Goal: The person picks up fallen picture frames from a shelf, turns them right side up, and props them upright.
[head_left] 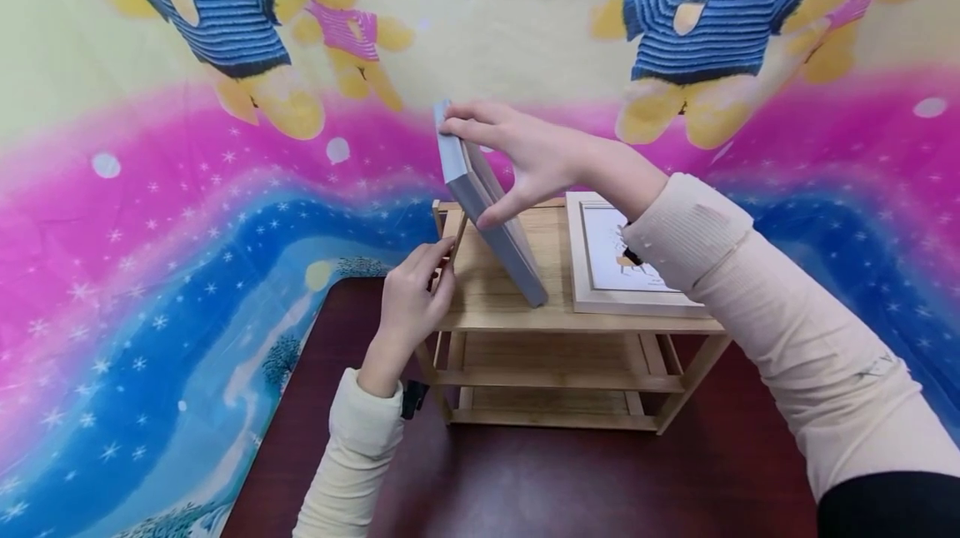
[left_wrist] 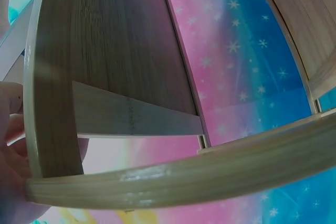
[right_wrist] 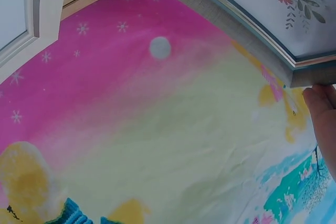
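My right hand (head_left: 536, 146) holds a grey picture frame (head_left: 504, 259) by its upper part, thumb on one side and fingers over the top edge. The frame leans steeply, its lower corner close over the top of a wooden shelf rack (head_left: 555, 234). A floral print shows inside that grey frame (right_wrist: 262, 45) in the right wrist view. With my left hand (head_left: 412, 288) I grip the rack's left side rail, and in the left wrist view the fingers wrap round a wooden post (left_wrist: 52, 103).
A white picture frame (head_left: 581, 267) lies on the right of the rack top, partly covered by my right sleeve. Two lower shelves (head_left: 555, 380) sit beneath. The rack stands on a dark red table (head_left: 570, 480), before a cartoon bear backdrop (head_left: 480, 38).
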Available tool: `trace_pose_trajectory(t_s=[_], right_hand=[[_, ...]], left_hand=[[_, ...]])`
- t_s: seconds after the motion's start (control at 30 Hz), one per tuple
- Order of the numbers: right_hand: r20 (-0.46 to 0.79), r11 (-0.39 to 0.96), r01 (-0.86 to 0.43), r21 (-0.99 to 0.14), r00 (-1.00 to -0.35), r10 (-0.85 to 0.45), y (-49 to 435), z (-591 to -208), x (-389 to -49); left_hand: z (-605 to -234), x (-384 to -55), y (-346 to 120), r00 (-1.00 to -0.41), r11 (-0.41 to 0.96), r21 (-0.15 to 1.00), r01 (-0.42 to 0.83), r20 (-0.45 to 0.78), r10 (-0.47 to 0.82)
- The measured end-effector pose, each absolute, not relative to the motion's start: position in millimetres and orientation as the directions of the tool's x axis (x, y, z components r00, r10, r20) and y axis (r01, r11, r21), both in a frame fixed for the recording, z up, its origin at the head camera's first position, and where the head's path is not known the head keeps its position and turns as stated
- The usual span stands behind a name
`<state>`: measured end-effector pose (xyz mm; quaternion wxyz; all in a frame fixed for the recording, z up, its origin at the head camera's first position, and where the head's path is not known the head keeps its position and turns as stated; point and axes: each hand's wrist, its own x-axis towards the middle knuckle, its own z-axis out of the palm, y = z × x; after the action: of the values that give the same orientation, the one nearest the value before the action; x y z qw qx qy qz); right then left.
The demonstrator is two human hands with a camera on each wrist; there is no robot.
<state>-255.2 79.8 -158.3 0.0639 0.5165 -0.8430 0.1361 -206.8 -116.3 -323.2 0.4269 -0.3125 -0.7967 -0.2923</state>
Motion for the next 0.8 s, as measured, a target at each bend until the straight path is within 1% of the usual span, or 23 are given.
trace_pose_trajectory(t_s=[0.17,0.37,0.43,0.5,0.63,0.7,0.8], right_hand=[[0.263,0.43,-0.886,-0.175,-0.463,-0.846,79.9,-160.8,-253.9],[0.29,0.421,-0.892,-0.166,-0.452,-0.843,80.0,-163.5,-255.1],[0.297,0.416,-0.894,-0.165,-0.448,-0.844,80.0,-164.2,-256.1],[0.303,0.411,-0.896,-0.17,-0.444,-0.843,80.3,-165.2,-257.1],[0.322,0.391,-0.899,-0.197,-0.436,-0.84,81.1,-169.0,-259.6],[0.332,0.381,-0.9,-0.212,-0.433,-0.838,81.4,-170.7,-260.5],[0.347,0.367,-0.903,-0.222,-0.425,-0.836,81.8,-172.4,-262.0]], left_hand=[[-323.4,-205.3,-117.5,-0.448,0.619,0.219,0.754,0.861,0.241],[-322.8,-204.4,-117.9,-0.463,0.622,0.234,0.747,0.854,0.236],[-323.8,-204.4,-116.5,-0.449,0.648,0.217,0.73,0.867,0.217],[-324.0,-202.2,-112.6,-0.421,0.675,0.195,0.712,0.888,0.188],[-325.2,-191.7,-98.4,-0.362,0.697,0.202,0.688,0.928,0.089],[-326.0,-185.0,-89.9,-0.36,0.703,0.225,0.675,0.932,0.048],[-327.0,-176.8,-78.3,-0.384,0.74,0.252,0.623,0.923,0.009]])
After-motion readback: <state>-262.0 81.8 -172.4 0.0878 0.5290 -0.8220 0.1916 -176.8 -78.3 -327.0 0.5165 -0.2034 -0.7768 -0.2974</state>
